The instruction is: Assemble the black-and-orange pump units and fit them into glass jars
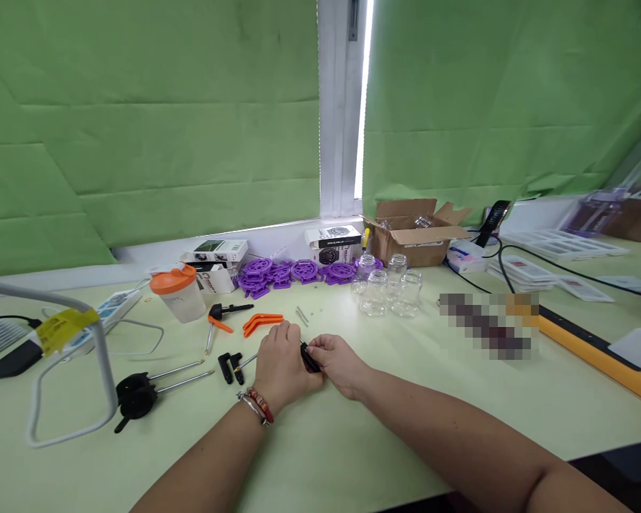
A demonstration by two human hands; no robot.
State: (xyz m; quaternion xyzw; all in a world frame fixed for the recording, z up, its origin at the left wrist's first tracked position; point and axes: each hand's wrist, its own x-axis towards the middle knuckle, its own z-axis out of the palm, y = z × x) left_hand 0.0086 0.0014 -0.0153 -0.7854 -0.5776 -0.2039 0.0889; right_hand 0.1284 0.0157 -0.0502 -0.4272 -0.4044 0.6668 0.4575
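Observation:
Both hands meet at the middle of the pale green table. My left hand (pixel 285 365) is closed round a black part (pixel 310 358), and a thin metal rod (pixel 247 362) sticks out on its left side. The fingertips of my right hand (pixel 340 362) pinch the same black part from the right. Just left of my left hand lie two short black pieces (pixel 225 368). Orange levers (pixel 263 323) and small metal pins (pixel 302 316) rest beyond the hands. A black part with an orange lever (pixel 221 325) lies further left, above two black round parts with metal rods (pixel 137 396).
Purple wheel-shaped parts (pixel 304 271), white boxes (pixel 335 244), glass jars (pixel 374 295) and an open carton (pixel 417 242) line the back. An orange-lidded cup (pixel 179 292) and a grey metal frame (pixel 107 377) stand left. An orange-and-black bar (pixel 592 349) lies right; fingers of a person show at the right edge.

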